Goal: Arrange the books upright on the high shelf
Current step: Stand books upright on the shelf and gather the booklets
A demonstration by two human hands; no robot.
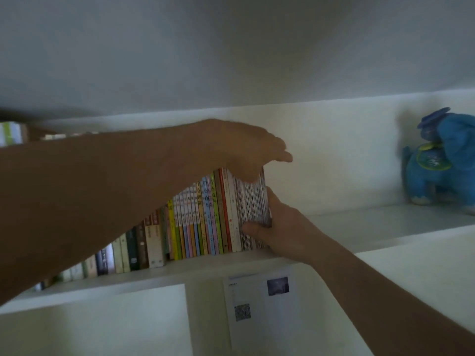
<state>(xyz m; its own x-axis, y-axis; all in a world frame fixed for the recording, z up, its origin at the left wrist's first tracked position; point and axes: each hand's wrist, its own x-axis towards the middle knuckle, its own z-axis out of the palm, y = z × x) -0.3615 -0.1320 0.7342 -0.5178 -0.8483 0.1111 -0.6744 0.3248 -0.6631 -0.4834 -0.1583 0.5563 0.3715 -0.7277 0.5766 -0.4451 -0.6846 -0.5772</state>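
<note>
A person's right hand [280,227], reaching up from five o'clock, braces the end of a row of books [205,217] on the high shelf [359,222], its thumb across the thin spines and its grip curled round the last slim volumes [253,206]. The left hand [241,147], its arm sweeping in from nine o'clock, lies over the top edges of those volumes, fingers fairly straight and clasping nothing. The row stands upright, filling the shelf's left and centre. The risk, by the look of it: with no support at three o'clock, the slim volumes could slump or slide off the front edge once both hands let go. Farther right, well apart, stands a blue plush toy [442,160].
</note>
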